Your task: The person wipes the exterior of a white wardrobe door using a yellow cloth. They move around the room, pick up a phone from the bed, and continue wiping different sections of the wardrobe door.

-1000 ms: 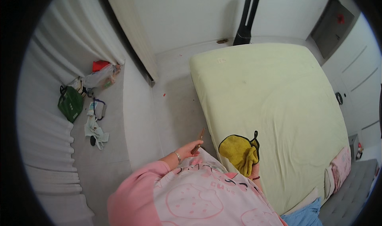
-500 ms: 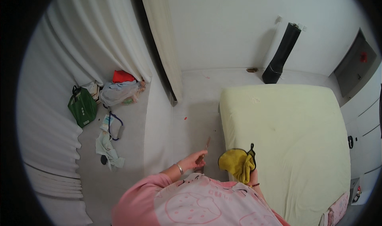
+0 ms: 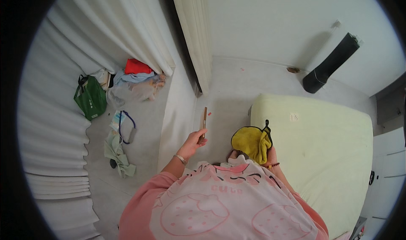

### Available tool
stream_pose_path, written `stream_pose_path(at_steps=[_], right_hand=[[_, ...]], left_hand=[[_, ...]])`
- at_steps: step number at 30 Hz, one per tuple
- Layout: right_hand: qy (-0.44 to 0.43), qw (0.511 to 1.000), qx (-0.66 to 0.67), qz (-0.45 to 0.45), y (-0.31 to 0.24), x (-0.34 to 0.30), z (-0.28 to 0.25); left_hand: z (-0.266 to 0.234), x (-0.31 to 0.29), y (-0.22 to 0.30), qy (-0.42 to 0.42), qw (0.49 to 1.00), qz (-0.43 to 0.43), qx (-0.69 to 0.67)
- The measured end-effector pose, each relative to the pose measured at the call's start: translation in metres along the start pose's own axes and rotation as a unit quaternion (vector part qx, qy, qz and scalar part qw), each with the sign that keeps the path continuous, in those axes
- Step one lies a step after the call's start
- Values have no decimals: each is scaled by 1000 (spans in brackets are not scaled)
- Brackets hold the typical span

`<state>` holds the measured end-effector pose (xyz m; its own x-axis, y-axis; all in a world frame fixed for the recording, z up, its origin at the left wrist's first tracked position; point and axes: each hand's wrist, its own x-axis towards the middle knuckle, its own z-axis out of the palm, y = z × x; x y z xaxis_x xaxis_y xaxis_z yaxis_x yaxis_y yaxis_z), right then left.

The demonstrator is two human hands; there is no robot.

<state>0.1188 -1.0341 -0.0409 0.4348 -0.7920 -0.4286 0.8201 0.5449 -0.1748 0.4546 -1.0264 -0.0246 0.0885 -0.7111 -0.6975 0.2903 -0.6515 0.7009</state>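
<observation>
My left hand (image 3: 194, 142) is closed around a slim brown stick-like thing (image 3: 204, 122). The thing points away from me, nearly upright in the picture; its exact kind does not show. To the right, my right hand (image 3: 271, 156) grips a mustard-yellow cloth (image 3: 250, 140) with dark edging and a black hanging loop. The cloth is bunched into folds on its right side and spreads flatter toward the left. Most of the right hand's fingers are hidden behind it. Both hands are in front of my chest, apart from each other.
A bed with a pale yellow sheet (image 3: 313, 155) fills the right. On the raised ledge by the white curtains (image 3: 55, 126) lie a green bag (image 3: 91, 98), a red bundle (image 3: 138, 66), clear plastic, and a pale garment (image 3: 116, 152). A black rolled-up item (image 3: 330, 64) leans against the wall.
My view has shifted, and both hands appear higher in it. The brown thing in my left hand has turned more upright. The yellow cloth stays in my right hand.
</observation>
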Motion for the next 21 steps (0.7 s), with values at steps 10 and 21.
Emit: stream_pose_path(at_steps=[10, 21], right_hand=[[67, 990, -48, 113, -69, 113, 27], [40, 995, 97, -1, -162, 186, 80]], left_hand=[[21, 70, 34, 6, 997, -8, -81], [38, 177, 139, -30, 995, -98, -3]])
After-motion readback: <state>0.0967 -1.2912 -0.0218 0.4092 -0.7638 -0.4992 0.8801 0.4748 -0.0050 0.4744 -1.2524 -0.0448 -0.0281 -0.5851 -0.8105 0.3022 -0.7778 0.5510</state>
